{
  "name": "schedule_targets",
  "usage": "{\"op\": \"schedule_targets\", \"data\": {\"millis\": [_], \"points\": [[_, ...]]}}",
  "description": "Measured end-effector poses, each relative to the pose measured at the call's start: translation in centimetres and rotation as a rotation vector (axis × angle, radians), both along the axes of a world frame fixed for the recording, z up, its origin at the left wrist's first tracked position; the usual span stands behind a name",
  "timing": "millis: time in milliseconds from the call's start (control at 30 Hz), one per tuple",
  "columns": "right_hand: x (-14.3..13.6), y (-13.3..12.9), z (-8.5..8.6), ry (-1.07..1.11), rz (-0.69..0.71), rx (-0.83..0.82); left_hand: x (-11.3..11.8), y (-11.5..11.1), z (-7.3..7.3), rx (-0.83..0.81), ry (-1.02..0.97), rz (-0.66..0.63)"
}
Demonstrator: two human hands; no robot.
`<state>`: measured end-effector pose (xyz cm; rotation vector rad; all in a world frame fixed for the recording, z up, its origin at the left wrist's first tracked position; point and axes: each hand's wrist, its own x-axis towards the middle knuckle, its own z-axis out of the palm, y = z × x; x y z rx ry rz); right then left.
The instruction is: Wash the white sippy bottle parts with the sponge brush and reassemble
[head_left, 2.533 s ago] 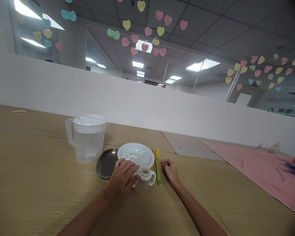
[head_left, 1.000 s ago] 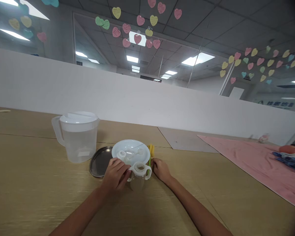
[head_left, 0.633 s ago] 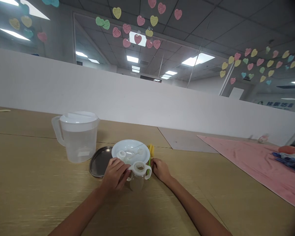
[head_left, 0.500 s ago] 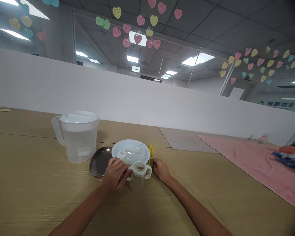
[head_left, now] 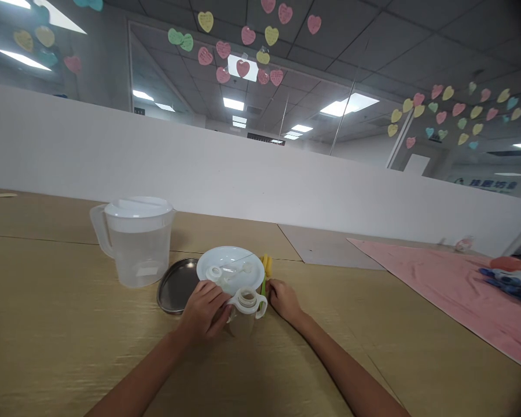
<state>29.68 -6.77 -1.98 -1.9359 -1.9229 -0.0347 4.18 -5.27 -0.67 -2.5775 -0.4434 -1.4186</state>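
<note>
My left hand (head_left: 205,310) is closed on the left handle of a clear baby bottle (head_left: 243,324) with a white two-handled collar. The bottle's mouth is uncapped and faces up. My right hand (head_left: 285,301) rests on the table with fingers curled, right beside a slim green and yellow tool (head_left: 267,266); whether it grips that tool is hidden. Behind the bottle lies a white plate (head_left: 230,252), which bears a white ring-shaped piece (head_left: 213,273) and clear small parts (head_left: 237,271). Part of the plate's near edge is covered by my left hand and the bottle.
A lidded translucent pitcher (head_left: 139,246) stands at the left, beside a dark round metal tray (head_left: 176,289). On the right, a pink cloth (head_left: 434,278) covers part of the table, with a bundle of blue and orange fabric (head_left: 510,278). A low white partition (head_left: 243,174) runs along the back.
The bottle's top sits slightly lower and has shifted a little in my left hand's hold. My right hand stays in place, and the view has drifted very slightly.
</note>
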Motion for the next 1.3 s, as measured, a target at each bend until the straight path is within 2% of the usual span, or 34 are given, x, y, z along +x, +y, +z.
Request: {"op": "schedule_targets", "data": {"millis": [267, 667, 1100, 1167, 1300], "points": [[0.00, 0.08, -0.20, -0.007, -0.005, -0.008, 0.25, 0.05, -0.16, 0.004, 0.020, -0.002], [-0.02, 0.03, -0.15, -0.009, -0.001, -0.008, 0.06, 0.06, -0.69, -0.109, -0.065, -0.063], [-0.18, -0.01, 0.02, -0.010, -0.013, -0.011, 0.58, 0.02, -0.46, 0.103, -0.017, -0.080], [-0.18, -0.02, 0.05, -0.012, -0.008, -0.011, 0.65, -0.08, -0.44, 0.087, -0.012, -0.092], [-0.14, -0.03, 0.02, -0.016, -0.004, -0.010, 0.81, -0.68, -0.45, -0.053, -0.017, -0.079]]}}
